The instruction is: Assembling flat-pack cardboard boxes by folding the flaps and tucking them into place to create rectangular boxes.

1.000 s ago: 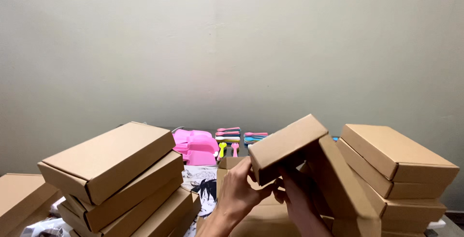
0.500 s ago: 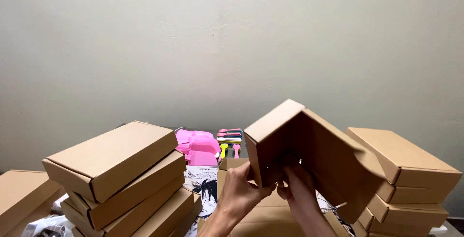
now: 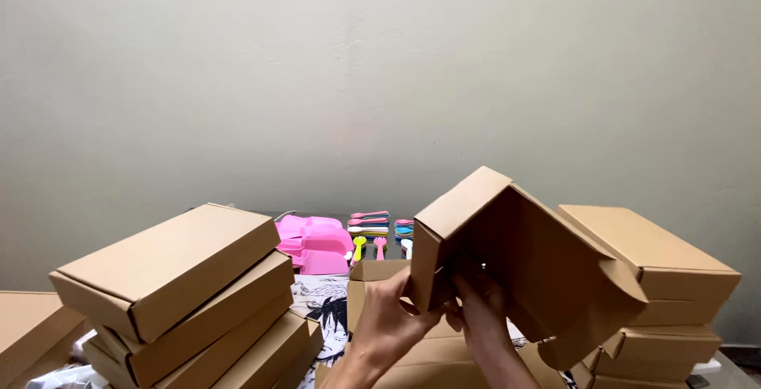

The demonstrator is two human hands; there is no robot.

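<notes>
Both hands hold a brown corrugated-cardboard mailer box (image 3: 507, 254) raised at the near centre; since a second ago it has swung from a closed, tilted slab into an open wedge, its lid flap (image 3: 571, 278) now hanging down to the right and the hollow inside facing the camera; the left hand (image 3: 392, 318) clasps the box's near-left wall, fingers wrapped on the edge; the right hand (image 3: 479, 314) reaches into the opening, fingertips pressing inside. A leaning stack of closed cardboard boxes (image 3: 182, 294) sits left, another stack (image 3: 666, 286) right; pink plastic containers (image 3: 313, 245) and coloured plastic spoons (image 3: 380, 226) lie far, by the wall.
</notes>
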